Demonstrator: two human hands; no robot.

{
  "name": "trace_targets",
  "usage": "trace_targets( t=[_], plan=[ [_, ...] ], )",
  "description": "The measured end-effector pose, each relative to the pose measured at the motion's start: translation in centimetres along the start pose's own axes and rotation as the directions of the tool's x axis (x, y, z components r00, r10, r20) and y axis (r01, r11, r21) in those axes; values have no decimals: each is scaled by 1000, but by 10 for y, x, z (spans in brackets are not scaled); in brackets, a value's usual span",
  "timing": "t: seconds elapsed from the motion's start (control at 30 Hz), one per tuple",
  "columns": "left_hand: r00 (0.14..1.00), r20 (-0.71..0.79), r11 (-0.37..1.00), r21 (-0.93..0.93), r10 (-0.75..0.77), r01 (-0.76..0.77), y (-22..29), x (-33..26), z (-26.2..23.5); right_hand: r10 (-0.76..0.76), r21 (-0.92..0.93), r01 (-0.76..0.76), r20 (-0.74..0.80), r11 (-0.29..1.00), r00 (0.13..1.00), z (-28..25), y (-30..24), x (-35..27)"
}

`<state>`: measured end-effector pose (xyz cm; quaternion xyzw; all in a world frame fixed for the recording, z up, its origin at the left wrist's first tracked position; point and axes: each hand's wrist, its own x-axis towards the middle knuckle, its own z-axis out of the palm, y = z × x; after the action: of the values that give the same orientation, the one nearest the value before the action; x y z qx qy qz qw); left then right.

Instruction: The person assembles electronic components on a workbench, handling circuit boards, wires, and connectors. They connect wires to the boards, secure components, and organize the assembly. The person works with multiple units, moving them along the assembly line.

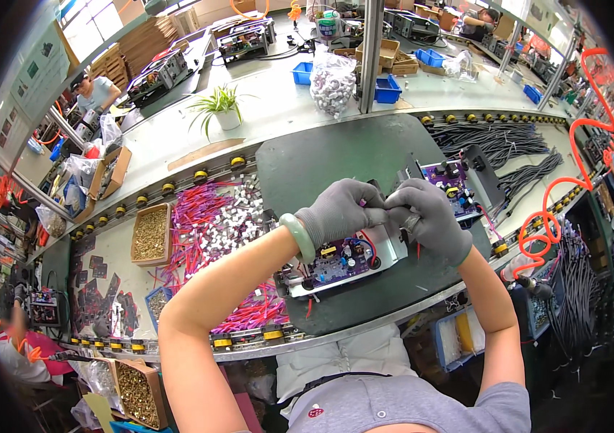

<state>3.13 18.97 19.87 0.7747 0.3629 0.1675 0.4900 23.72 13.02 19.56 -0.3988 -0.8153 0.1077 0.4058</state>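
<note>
The left hand [341,209] and right hand [428,216], both in grey gloves, are held together above a purple circuit board [343,261] in its metal tray [392,249]; fingers are curled shut, pinching something small that cannot be made out; the board is seated on a dark mat [336,159], beside a heap of purple wires [206,216].

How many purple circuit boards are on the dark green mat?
2: one purple circuit board in the metal tray under the hands, another purple circuit board further right; others may be hidden.
</note>
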Motion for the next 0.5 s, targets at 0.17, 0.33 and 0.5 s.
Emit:
trace_targets(
  t=[0.17, 0.33, 0.5],
  plan=[
    [1000, -26, 994, -110, 10, -13, -18, -6, -8, -194, -292, 221, 119, 930, 974, 7, 2, 16],
    [985, -162, 740, 669, 52, 71, -19, 2, 0, -147, -437, 257, 270, 862, 951, 30, 23, 29],
    [989, -94, 624, 768, -116, 146, -17, 10, 6, -4, -354, 31, 77, 935, 997, 34, 8, 21]
  ],
)
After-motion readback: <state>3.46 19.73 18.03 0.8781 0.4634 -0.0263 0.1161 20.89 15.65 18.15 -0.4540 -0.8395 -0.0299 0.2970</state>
